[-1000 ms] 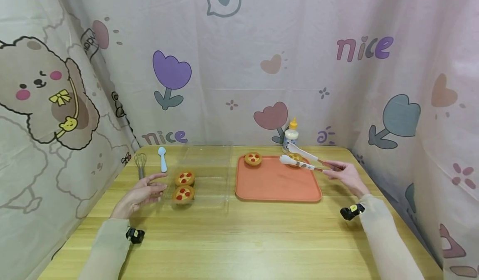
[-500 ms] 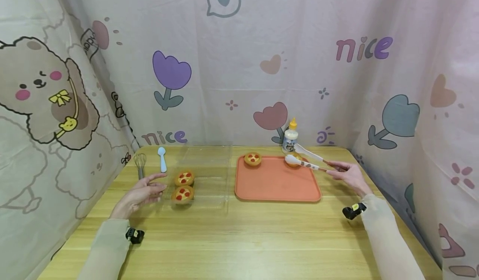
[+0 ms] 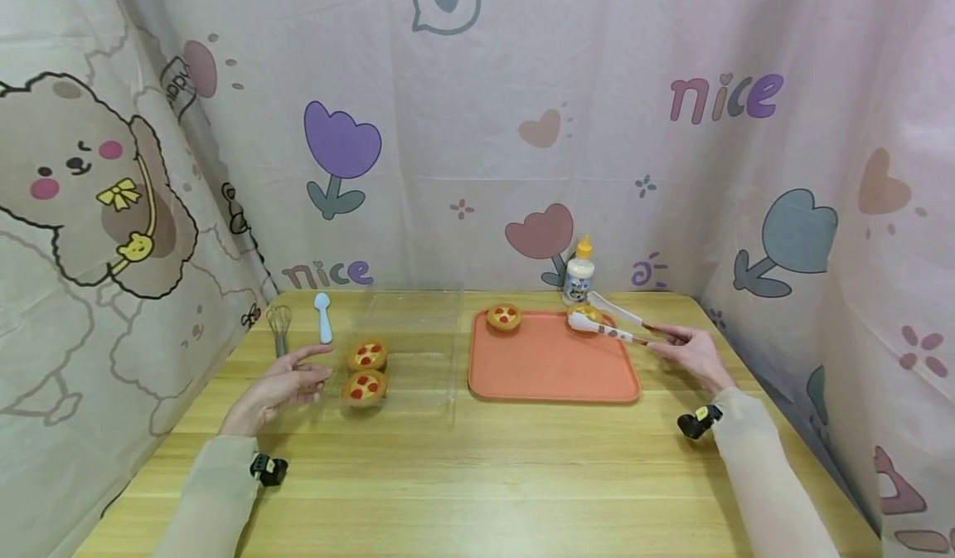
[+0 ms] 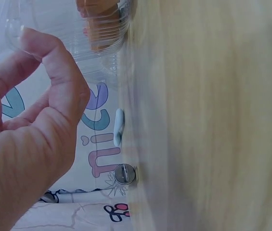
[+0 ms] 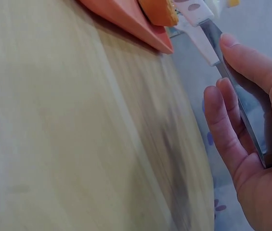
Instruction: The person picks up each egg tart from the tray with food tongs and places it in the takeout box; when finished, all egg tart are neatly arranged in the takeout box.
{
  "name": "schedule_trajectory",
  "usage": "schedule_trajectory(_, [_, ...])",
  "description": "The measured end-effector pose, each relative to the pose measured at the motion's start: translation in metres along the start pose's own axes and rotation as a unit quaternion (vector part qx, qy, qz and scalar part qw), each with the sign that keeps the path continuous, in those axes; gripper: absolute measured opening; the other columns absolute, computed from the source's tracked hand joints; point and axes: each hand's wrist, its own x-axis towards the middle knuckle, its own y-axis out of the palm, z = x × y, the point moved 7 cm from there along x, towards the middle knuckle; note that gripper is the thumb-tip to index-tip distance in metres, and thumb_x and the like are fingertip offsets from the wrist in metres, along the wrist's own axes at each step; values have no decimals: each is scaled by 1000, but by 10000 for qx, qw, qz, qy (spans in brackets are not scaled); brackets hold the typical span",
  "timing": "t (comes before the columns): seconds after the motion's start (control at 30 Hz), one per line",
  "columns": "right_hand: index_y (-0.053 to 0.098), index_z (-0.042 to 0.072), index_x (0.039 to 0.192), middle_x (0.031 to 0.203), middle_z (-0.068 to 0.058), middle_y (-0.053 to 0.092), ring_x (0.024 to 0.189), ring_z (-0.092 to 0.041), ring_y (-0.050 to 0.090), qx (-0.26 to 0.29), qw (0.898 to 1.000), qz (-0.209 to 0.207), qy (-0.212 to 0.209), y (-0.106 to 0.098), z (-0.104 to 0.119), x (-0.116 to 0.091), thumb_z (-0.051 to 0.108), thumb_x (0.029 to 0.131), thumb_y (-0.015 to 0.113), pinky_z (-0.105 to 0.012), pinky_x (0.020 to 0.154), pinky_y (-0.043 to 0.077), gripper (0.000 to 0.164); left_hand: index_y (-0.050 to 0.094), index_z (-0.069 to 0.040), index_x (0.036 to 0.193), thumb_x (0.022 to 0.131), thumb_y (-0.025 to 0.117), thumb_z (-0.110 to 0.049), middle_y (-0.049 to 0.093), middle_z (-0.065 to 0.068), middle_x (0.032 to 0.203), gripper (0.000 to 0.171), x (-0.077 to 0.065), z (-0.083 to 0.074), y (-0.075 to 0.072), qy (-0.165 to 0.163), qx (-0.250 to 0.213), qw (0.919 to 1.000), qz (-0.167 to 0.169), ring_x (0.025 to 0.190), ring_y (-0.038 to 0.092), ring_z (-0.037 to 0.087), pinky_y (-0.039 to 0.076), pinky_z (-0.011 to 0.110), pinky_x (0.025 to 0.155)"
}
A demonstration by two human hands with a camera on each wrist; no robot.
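In the head view my right hand [image 3: 690, 355] holds a pair of tongs [image 3: 615, 334] with white, brown-spotted ends and metal handles. The tongs stand apart, one arm on each side of a small pizza tart [image 3: 585, 312] at the back right of the orange tray [image 3: 552, 367]. A second tart [image 3: 504, 317] lies at the tray's back left. At the left, my left hand [image 3: 279, 384] pinches the near side edge of a clear plastic container [image 3: 418, 376]. Two more tarts [image 3: 368, 356] sit inside its left part. In the left wrist view, thumb and finger meet by the container's corner [image 4: 15, 36].
A whisk [image 3: 279, 326] and a light blue spoon [image 3: 324, 319] lie beyond my left hand. Behind the tray stands a white bottle [image 3: 579, 274] with a yellow cap. A printed curtain [image 3: 477, 127] closes off the table's back and sides.
The tongs' ends have shifted a little to the right and lower about the right-hand tart. My left hand and the container have stayed in place.
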Motion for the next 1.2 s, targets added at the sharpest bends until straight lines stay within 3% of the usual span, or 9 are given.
schedule_trajectory(0.6, [56,0,136,92,-5,62,71,-13,67,-107,9999,-54,107,6,-1,-1,32,83,80,-28,63,58,66,18,-6,155,98,62,-18,62,2,94,73,0,0,0,21,1,10000,5,76,60,10,57,28,68])
schedule_trajectory(0.9, [61,0,131,99,-1,69,80,-15,68,-81,10000,-22,27,8,4,-3,32,82,80,-30,71,60,61,19,-5,154,98,61,-16,62,2,93,71,0,1,1,55,-46,10000,24,75,60,10,57,27,67])
schedule_trajectory(1.1, [58,-2,133,124,-25,64,85,-15,69,18,9999,139,-41,12,10,-5,34,84,78,-32,76,60,64,20,-5,154,97,62,-16,63,2,94,72,0,1,1,50,-98,9999,18,75,61,10,57,26,67])
schedule_trajectory(1.2, [57,-2,134,127,-27,61,87,-15,70,58,9998,210,-20,14,14,-6,35,84,78,-34,78,60,66,20,-6,154,97,62,-17,62,2,95,72,0,0,1,44,-91,9999,22,76,61,10,57,27,67])
